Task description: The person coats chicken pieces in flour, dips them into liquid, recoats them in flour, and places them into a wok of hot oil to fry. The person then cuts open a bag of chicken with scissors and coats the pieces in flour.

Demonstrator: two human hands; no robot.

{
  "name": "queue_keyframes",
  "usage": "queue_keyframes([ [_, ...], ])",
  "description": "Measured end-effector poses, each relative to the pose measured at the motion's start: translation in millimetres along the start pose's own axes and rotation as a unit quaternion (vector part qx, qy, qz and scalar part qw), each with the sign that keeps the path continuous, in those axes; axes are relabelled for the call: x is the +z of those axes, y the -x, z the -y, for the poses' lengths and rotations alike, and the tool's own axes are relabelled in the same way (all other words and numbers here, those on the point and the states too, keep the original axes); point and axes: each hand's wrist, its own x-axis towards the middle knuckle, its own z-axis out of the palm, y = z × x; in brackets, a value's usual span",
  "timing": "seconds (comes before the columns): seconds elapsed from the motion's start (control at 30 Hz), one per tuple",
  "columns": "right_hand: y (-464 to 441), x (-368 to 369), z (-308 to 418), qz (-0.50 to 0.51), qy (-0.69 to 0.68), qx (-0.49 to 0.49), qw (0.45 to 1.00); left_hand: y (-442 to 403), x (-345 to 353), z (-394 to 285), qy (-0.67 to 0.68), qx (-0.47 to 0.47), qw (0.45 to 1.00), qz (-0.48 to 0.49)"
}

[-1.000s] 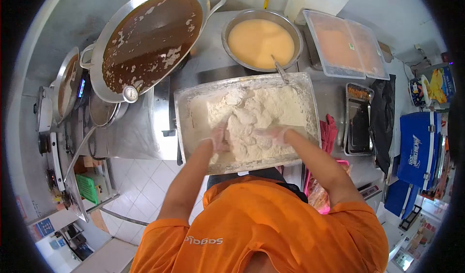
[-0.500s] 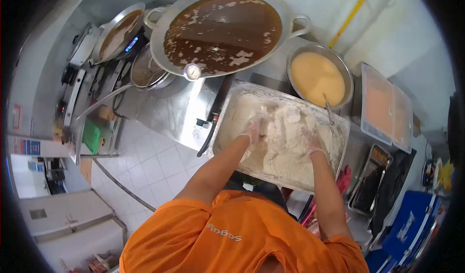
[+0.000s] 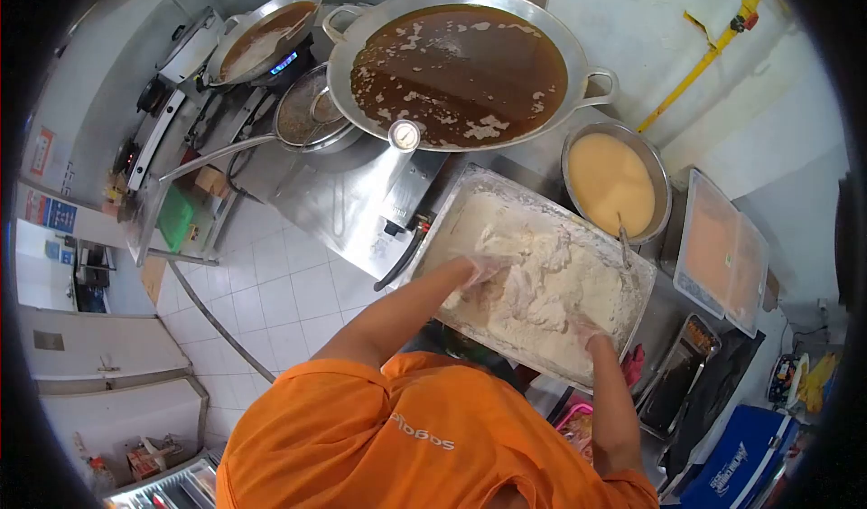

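A large metal tray (image 3: pixel 553 371) of pale flour (image 3: pixel 470 215) lies in front of me, with lumpy flour-coated pieces (image 3: pixel 533 274) heaped in its middle. Both of my hands are in thin clear gloves and down in the tray. My left hand (image 3: pixel 488 270) touches the left side of the coated pieces, its fingertips lost in the flour. On the near right side, my right hand (image 3: pixel 589 330) presses into the flour, which covers its fingers too. What either hand holds, if anything, is hidden.
Beyond the tray stands a wide two-handled pan of brown oil (image 3: pixel 461 75) with a dial thermometer (image 3: pixel 405 135) at its rim. Right of it are a bowl of pale orange batter (image 3: pixel 610 184) and a lidded plastic bin (image 3: pixel 722 247). A long-handled strainer (image 3: pixel 312 107) sits left.
The view has shifted slightly. My right hand has come nearer to me, to the tray's near side. My left hand has shifted within the flour, and the coated heap has changed shape.
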Motion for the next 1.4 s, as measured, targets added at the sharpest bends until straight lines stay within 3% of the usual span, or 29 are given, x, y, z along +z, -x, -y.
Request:
queue_keyframes([
  [0.1,49,39,60,0.047,-0.147,-0.018,0.988,10,31,-15,0.238,-0.050,0.970,-0.012],
  [0.2,-10,44,62,0.052,-0.099,-0.129,0.985,0,47,-26,0.315,-0.059,0.947,-0.022],
  [0.33,23,16,88,-0.237,-0.016,-0.242,0.941,-3,46,-13,0.117,-0.058,0.985,-0.108],
  [0.4,49,-13,102,-0.312,0.067,-0.188,0.929,-7,44,-5,0.002,-0.071,0.982,-0.176],
  [0.47,35,-31,89,-0.327,0.039,-0.110,0.938,-12,31,0,-0.031,-0.076,0.978,-0.189],
  [0.53,-37,-33,25,-0.312,-0.141,-0.120,0.932,-18,14,-4,-0.001,-0.055,0.985,-0.165],
  [0.57,-31,-25,42,-0.290,-0.226,-0.125,0.921,-18,9,-9,0.027,-0.030,0.986,-0.160],
  [0.7,-79,-9,62,-0.215,-0.246,-0.142,0.934,-31,19,-53,0.075,0.157,0.968,-0.180],
  [0.77,-95,-5,70,-0.211,-0.175,-0.135,0.952,-47,28,-71,0.045,0.179,0.965,-0.186],
  [0.8,-97,-6,68,-0.217,-0.118,-0.129,0.960,-53,29,-77,0.030,0.144,0.972,-0.183],
  [0.87,-89,-13,49,-0.226,0.031,-0.108,0.968,-45,14,-83,0.037,-0.010,0.993,-0.116],
  [0.93,-71,-22,24,-0.204,0.218,-0.066,0.952,-61,4,-60,-0.060,-0.031,0.997,-0.028],
  [1.03,-50,-36,-24,-0.113,0.379,-0.027,0.918,-10,-16,-63,-0.008,0.060,0.995,-0.078],
  [1.07,-54,-42,-42,-0.070,0.368,-0.032,0.927,13,-21,-64,0.027,0.081,0.993,-0.081],
  [1.13,-42,-30,-41,0.045,-0.015,-0.080,0.996,35,-22,-59,0.110,0.090,0.987,-0.073],
  [1.17,-37,-25,-40,0.108,-0.193,-0.073,0.973,34,-16,-55,0.151,0.078,0.983,-0.072],
  [1.2,-30,-10,-27,0.115,-0.205,-0.062,0.970,29,-7,-52,0.189,0.064,0.977,-0.077],
  [1.3,-18,35,40,0.021,-0.110,-0.076,0.991,1,26,-51,0.280,0.029,0.954,-0.102],
  [1.4,10,48,106,-0.128,0.013,-0.092,0.987,-24,50,-48,0.287,-0.004,0.948,-0.135],
])
